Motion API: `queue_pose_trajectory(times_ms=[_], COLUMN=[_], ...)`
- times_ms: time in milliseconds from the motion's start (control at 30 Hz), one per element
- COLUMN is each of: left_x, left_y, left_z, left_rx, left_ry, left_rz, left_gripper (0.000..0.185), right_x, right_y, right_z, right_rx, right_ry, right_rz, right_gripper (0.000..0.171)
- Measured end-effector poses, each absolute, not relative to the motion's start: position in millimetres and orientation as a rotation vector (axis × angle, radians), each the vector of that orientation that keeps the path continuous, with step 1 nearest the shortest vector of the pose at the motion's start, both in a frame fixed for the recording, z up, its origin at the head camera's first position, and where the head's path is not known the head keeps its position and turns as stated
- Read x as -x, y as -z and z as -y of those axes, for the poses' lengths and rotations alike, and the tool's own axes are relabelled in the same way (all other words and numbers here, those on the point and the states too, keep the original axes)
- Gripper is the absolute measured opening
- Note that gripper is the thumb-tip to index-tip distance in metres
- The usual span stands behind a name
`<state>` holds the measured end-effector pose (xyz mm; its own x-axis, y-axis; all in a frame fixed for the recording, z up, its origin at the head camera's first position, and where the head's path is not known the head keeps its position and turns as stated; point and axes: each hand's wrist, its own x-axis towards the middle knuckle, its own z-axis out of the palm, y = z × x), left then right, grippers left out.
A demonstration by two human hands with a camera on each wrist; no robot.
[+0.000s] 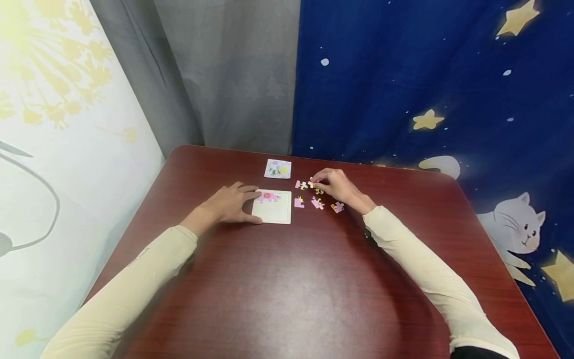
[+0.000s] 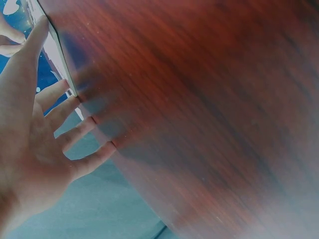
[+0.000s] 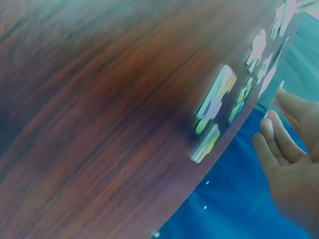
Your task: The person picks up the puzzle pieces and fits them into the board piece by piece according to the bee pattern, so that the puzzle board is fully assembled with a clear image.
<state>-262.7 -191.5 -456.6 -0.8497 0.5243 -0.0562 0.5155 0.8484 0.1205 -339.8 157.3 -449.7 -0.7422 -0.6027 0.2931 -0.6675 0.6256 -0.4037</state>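
Note:
A white puzzle tray point(image 1: 273, 212) lies on the dark red table point(image 1: 287, 279), with a pink part filled in at its top left. My left hand point(image 1: 230, 203) rests flat against the tray's left edge, fingers straight; the left wrist view shows that hand point(image 2: 30, 129) along the tray edge point(image 2: 56, 52). Several pink and yellow loose pieces point(image 1: 299, 202) lie right of the tray. My right hand point(image 1: 335, 185) reaches over them, its fingertips touching a small yellow piece point(image 1: 310, 184). In the right wrist view its fingers point(image 3: 279, 134) are nearly straight beside the pieces point(image 3: 214, 99).
A small picture card point(image 1: 277, 168) lies behind the tray. Curtains hang close behind the table's far edge: grey on the left, blue with stars point(image 1: 426, 99) on the right. A pale wall panel stands at the left.

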Motion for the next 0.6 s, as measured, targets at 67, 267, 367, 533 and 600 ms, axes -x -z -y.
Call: queue_pose_trajectory(times_ms=[67,267,367,533,600], left_x=[262,263,264,264,263], left_y=[456,456,455,455,455], left_z=[191,191,191,191,192], left_rx=[-0.828,-0.839,-0.842,-0.835,-0.838], left_ry=[-0.151,-0.149,-0.158,-0.162,-0.160], left_rz=[-2.935,-2.934,-2.935,-2.933,-2.933], left_gripper=[0.098,0.097,0.097,0.097,0.097], right_x=[337,333,330,325,325], right_y=[449,450,451,451,452], right_z=[-154,-145,-139,-129,-124], right_rx=[-1.081,-1.104,-1.137,-1.187,-1.202], right_ry=[-0.758,-0.777,-0.766,-0.776,-0.779], right_rz=[2.721,2.736,2.717,2.701,2.706], right_gripper=[0.016,0.016,0.016,0.015,0.015])
